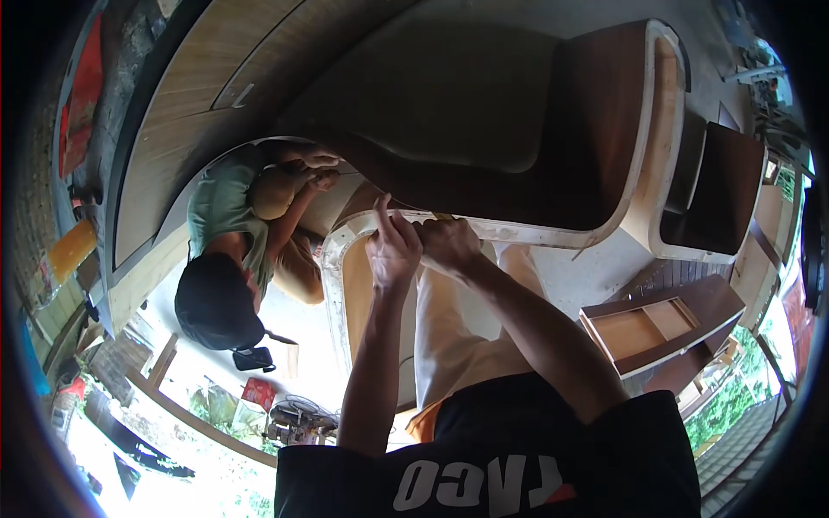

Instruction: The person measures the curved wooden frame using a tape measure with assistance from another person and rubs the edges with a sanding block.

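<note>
A large curved furniture frame (509, 231) with a pale wooden rim and a dark brown inner face stands before me. At its near edge is my left hand (395, 249), index finger stretched out towards the dark sheet and the other fingers partly bent. Beside it, my right hand (449, 246) is closed at the same rim, its fingers wrapped round something largely hidden. A small yellowish bit shows above the knuckles, too small to name. Both hands are close together, nearly touching.
To my left a person in a black cap (216, 298) crouches, hands at the curved dark panel. A wood-grain panel (190, 95) rises at the upper left. A drawer-like box (643, 332) lies at the right, and a fan-like machine (298, 420) stands at the lower left.
</note>
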Motion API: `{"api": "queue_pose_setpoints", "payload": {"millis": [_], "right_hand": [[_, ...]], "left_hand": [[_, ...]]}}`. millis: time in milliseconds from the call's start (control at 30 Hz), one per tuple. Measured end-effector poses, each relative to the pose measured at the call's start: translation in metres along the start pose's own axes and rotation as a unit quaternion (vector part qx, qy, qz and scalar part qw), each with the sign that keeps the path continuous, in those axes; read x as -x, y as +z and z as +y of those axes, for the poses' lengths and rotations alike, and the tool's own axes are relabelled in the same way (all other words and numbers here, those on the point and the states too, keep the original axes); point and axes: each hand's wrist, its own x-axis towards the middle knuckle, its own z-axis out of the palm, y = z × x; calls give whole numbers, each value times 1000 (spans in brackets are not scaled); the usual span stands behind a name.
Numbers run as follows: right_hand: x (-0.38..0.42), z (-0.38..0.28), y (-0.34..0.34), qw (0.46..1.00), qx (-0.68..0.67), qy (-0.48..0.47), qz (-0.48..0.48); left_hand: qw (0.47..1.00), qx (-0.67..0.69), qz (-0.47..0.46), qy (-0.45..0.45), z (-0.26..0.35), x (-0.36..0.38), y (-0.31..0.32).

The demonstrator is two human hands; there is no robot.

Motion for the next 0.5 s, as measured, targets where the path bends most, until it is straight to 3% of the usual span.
{"api": "queue_pose_setpoints", "payload": {"millis": [167,333,400,433,500], "right_hand": [[-2,-3,18,999,24,-3,-26],[-16,5,36,999,24,20,-31],[-18,11,42,998,12,47,-47],[-21,11,43,996,-1,68,-53],[-27,9,49,992,-3,107,-68]], "left_hand": [[999,-2,40,31,-23,8,6],[999,1,-11,-52,-33,-9,13],[999,3,19,35,-40,-18,17],[1000,-13,-1,8,-38,-20,16],[998,-21,30,46,-53,-20,22]]}}
